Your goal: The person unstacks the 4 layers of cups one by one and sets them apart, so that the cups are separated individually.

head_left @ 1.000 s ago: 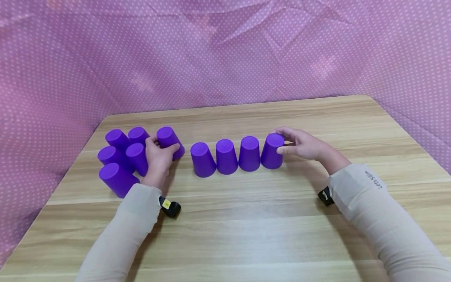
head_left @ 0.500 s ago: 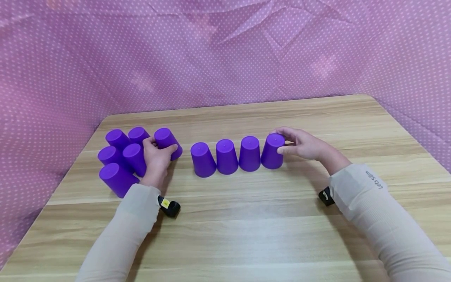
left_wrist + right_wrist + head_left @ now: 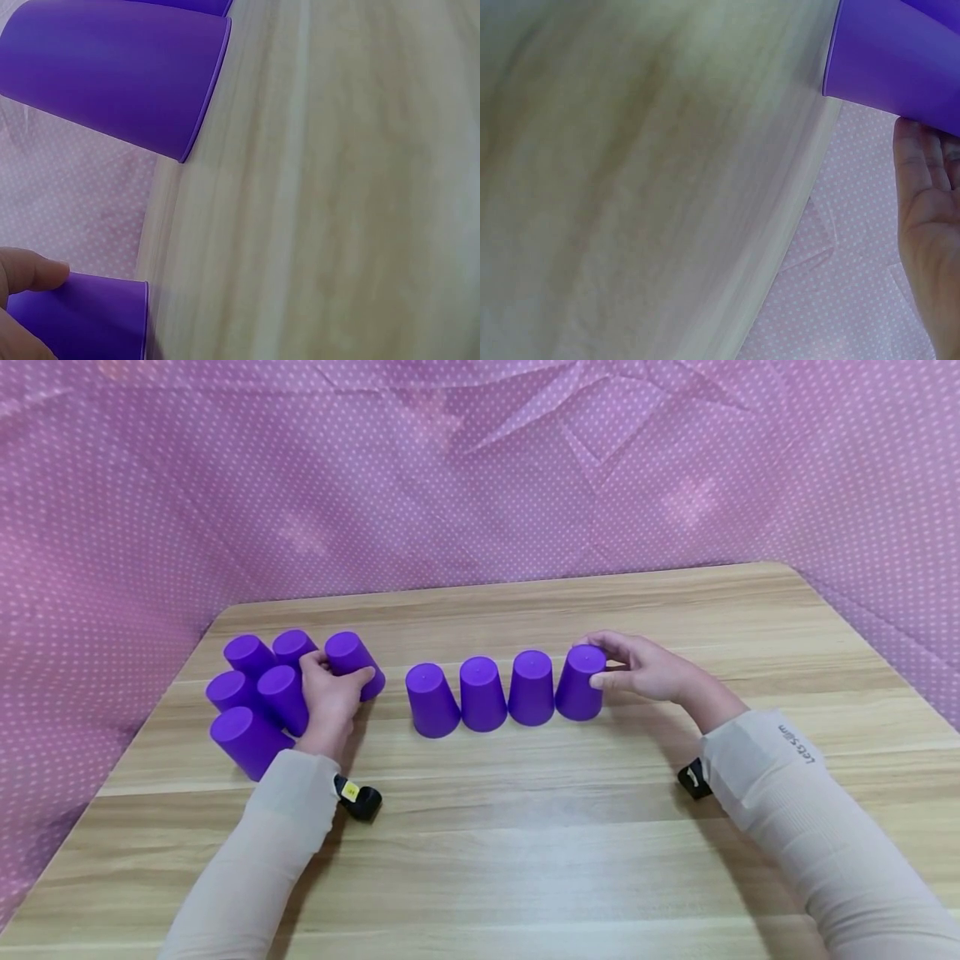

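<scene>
In the head view my left hand (image 3: 330,700) grips an upside-down purple cup (image 3: 351,656), thumb on its near right side. The other fingers are partly hidden behind it and beside a neighbouring purple cup (image 3: 285,700). In the left wrist view the thumb rests on the held cup (image 3: 90,315). My right hand (image 3: 647,670) holds the rightmost cup (image 3: 580,685) of a row, thumb at its right side and fingers behind. The right wrist view shows this cup (image 3: 892,64) with the palm beside it. Both held cups stand rim down on the table.
Left of the held cup, several upside-down purple cups (image 3: 251,743) stand clustered. Three more row cups (image 3: 432,702) stand between the hands, close side by side. The wooden table (image 3: 495,860) ends at a pink dotted cloth (image 3: 480,468) behind.
My left hand has slid a little to the left with its cup, and the neighbouring cup has shifted left too. The right hand and the row stay practically in place.
</scene>
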A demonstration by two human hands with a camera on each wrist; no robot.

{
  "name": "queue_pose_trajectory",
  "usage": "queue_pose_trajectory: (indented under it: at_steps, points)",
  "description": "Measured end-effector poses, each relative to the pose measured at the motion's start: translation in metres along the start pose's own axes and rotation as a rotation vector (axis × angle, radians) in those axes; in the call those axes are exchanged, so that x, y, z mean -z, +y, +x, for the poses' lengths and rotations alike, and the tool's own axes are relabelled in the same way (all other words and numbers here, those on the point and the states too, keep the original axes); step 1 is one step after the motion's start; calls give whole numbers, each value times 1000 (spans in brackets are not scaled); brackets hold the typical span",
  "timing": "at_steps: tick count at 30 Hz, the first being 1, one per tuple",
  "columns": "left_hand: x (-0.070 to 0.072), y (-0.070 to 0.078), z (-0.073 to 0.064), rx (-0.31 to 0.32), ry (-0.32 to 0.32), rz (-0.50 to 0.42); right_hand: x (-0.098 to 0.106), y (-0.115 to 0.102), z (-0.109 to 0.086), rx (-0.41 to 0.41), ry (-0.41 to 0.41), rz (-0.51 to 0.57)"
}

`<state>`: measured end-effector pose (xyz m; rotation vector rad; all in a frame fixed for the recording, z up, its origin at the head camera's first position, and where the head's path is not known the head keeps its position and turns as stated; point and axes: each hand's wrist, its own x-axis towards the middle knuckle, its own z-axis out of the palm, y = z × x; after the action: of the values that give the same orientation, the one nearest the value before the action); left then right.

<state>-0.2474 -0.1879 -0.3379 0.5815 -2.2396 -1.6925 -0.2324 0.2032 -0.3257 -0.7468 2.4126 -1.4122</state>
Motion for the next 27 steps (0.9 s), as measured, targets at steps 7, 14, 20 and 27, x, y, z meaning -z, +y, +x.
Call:
queue_pose_trajectory:
  at_steps: [7,14,20,27]
  points:
    - [2,5,-1,-10,-14,24,0,0,0,1,0,1]
    - [5,19,-1,-53,-6,18,-1,0,-1,-1,2,3]
    - [6,31,-3,-99,-10,-24,-1,0,-1,-3,-1,3]
    - [8,41,-10,-175,-4,-51,-1,0,0,3,-1,-9]
